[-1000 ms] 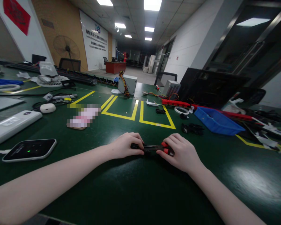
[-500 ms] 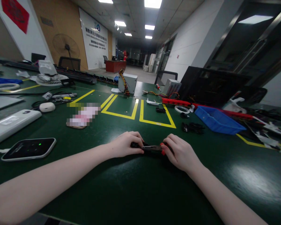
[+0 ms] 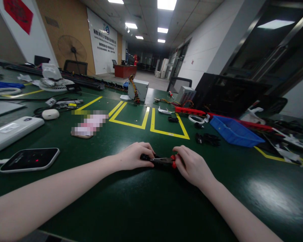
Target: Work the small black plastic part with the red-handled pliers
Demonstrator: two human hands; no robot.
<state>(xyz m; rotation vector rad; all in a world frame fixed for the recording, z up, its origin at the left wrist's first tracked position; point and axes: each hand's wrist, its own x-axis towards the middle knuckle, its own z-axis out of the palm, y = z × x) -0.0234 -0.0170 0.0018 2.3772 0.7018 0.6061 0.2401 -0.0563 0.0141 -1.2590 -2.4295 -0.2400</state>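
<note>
At the middle of the green table [image 3: 131, 198], my left hand [image 3: 135, 156] is closed around a small black piece [image 3: 145, 157], whose kind I cannot make out. To its right, my right hand [image 3: 193, 164] grips red-handled pliers [image 3: 164, 160]. The metal jaws point left and reach the fingertips of my left hand. Whether the jaws bite on the black piece is too dark to tell. My right fingers curl over the red handles and hide most of them.
On the left lie a device with a lit screen [image 3: 30, 159], a white power bank [image 3: 15, 132] and a blurred-out phone [image 3: 89, 124]. Black cable pieces [image 3: 208, 138] and a blue tray [image 3: 236, 131] sit at the right. Power supply boxes [image 3: 138, 90] stand farther back.
My right hand and the pliers have shifted very slightly left, and its fingers sit a little differently on the handles. The device's small light has turned from green to red.
</note>
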